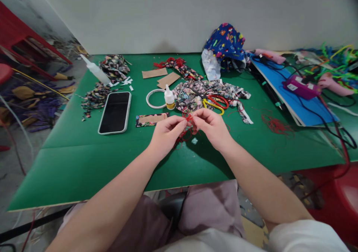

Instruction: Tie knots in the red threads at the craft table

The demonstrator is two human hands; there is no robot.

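Both hands meet above the green table, fingers pinched on a tangle of thin red thread [183, 135]. My left hand [167, 132] grips it from the left, thumb against forefinger. From the other side my right hand [211, 127] pinches the same thread. Loose strands hang below the fingertips. A small pale, clear-looking piece [194, 141] lies just under them. Left of my left hand is a flat floral strip with a brown card [148, 120] on it. Beyond the hands are scissors [216, 103] with red and yellow handles, on floral fabric [190, 95], and a small glue bottle [169, 98].
A phone [115, 113] lies left, near fabric bundles [96, 97] and a white squeeze bottle [96, 72]. A white tape roll [152, 104] and brown cards [154, 73] sit mid-table. At right are more red thread [275, 125], a blue folder [291, 91] and cables around a purple box [302, 87].
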